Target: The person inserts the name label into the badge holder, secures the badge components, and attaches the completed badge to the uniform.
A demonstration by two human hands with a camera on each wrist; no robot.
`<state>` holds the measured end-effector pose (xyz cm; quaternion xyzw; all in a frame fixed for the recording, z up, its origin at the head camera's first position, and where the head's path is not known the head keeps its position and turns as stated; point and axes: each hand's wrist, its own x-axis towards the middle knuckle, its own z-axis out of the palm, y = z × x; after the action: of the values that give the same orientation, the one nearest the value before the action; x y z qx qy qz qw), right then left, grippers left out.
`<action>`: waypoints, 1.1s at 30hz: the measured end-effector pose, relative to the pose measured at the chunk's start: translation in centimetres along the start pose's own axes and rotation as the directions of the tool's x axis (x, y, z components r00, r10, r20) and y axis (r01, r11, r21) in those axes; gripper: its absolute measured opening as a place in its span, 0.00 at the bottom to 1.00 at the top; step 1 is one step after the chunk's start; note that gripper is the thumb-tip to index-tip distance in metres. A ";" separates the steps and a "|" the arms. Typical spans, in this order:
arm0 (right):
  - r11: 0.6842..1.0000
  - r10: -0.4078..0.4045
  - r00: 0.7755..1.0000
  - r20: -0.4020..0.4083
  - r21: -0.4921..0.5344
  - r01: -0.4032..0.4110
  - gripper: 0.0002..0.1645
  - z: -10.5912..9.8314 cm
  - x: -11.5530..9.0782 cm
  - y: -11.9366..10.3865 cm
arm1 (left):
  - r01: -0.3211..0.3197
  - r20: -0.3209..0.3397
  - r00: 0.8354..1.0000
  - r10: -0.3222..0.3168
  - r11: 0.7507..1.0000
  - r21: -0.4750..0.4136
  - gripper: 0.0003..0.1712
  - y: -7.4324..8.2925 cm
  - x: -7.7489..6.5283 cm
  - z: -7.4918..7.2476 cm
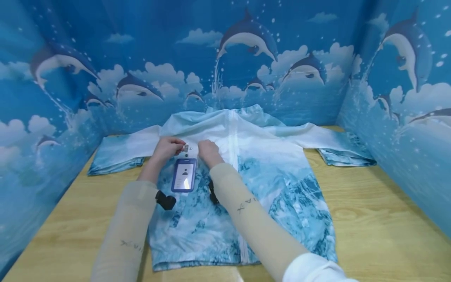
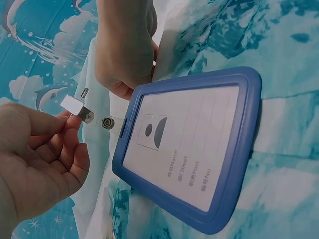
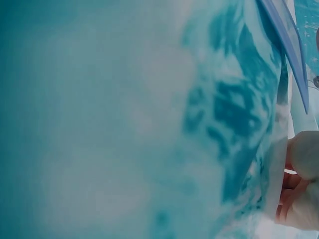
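Note:
My left hand pinches the metal clip of a badge holder between thumb and fingertips. The holder has a blue frame around a white card, and it hangs from the clip by a short strap with a snap button. It faces up over the left front of a blue-and-white jacket, which is spread out with its zipper down the middle. Beside the clip my right hand, fingers curled, grips the jacket's cloth near the chest. Its fingertips are partly hidden by the cloth in the right wrist view.
The jacket lies on a wooden table, its sleeves stretched to both sides with folded ends. Dolphin-printed curtains close off the back and both sides. A black wrist camera sits at my left wrist.

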<state>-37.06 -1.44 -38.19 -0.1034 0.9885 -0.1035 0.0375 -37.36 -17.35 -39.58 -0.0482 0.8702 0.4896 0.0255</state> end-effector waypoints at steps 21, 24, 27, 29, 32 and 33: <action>0.997 -0.079 0.997 -0.016 -0.005 0.079 0.12 -0.3 0.5 0.6 | 0.052 0.009 0.999 -0.051 0.999 -0.009 0.12 3.2 -3.4 -0.6; 0.998 -0.069 0.996 -0.059 0.004 0.069 0.14 -0.5 0.7 0.7 | 0.025 0.025 0.999 -0.025 1.000 -0.011 0.13 4.1 -4.5 -0.9; 0.997 -0.071 0.993 -0.091 0.027 0.074 0.14 -0.8 0.7 0.7 | 0.020 0.049 0.999 -0.019 1.000 -0.017 0.14 4.6 -4.9 -0.9; 0.994 -0.078 0.991 -0.106 0.063 0.085 0.12 -1.0 0.7 0.7 | 0.037 0.051 0.998 -0.036 0.999 -0.025 0.14 4.7 -4.9 -0.9; 0.990 -0.096 0.988 -0.123 0.093 0.108 0.09 -1.1 0.6 0.6 | 0.050 0.067 0.997 -0.048 0.998 -0.028 0.14 4.7 -4.8 -0.9; 0.989 -0.097 0.988 -0.123 0.103 0.110 0.09 -1.1 0.6 0.6 | 0.057 0.067 0.996 -0.055 0.998 -0.031 0.14 4.7 -4.7 -0.9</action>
<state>-37.82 -0.77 -37.24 -0.1464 0.9751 -0.1652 -0.0207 -33.18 -15.42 -34.69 -0.0567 0.8590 0.5043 0.0670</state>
